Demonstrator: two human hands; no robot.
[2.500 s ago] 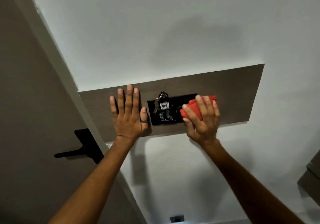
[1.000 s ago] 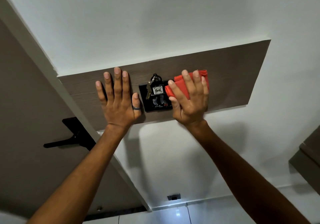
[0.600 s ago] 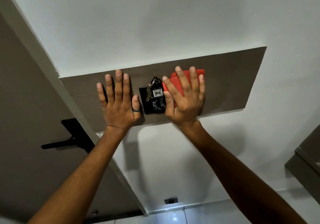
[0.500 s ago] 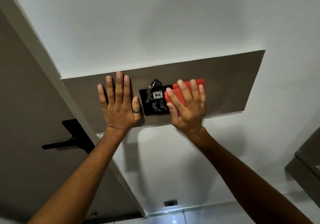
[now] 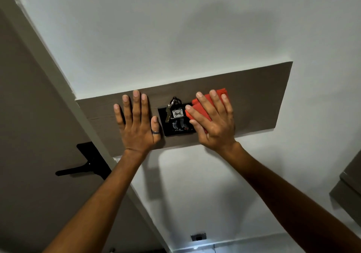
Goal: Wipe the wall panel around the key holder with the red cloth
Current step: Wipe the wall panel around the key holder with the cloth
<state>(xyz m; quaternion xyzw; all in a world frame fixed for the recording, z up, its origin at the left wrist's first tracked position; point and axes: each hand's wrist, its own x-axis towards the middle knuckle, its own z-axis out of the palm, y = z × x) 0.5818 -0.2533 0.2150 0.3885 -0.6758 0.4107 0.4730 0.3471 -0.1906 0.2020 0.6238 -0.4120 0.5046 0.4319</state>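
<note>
A brown wood-grain wall panel point(image 5: 257, 100) runs across the white wall. At its middle sits a black key holder point(image 5: 176, 129) with keys and a tag point(image 5: 177, 113) marked 906 hanging on it. My right hand point(image 5: 214, 122) presses a folded red cloth point(image 5: 201, 108) flat against the panel, just right of the key holder and covering its right edge. My left hand point(image 5: 137, 122) lies flat on the panel left of the holder, fingers spread, a ring on the thumb, holding nothing.
A brown door point(image 5: 29, 135) with a black lever handle point(image 5: 78, 169) stands at the left, beside a pale door frame. A wall socket point(image 5: 198, 237) sits low near the floor. The corner of a brown cabinet point(image 5: 349, 190) shows at the right edge.
My right hand has rubbed the cloth up and down next to the key holder, staying at its right side. The left hand has stayed flat on the panel. The view has shifted slightly.
</note>
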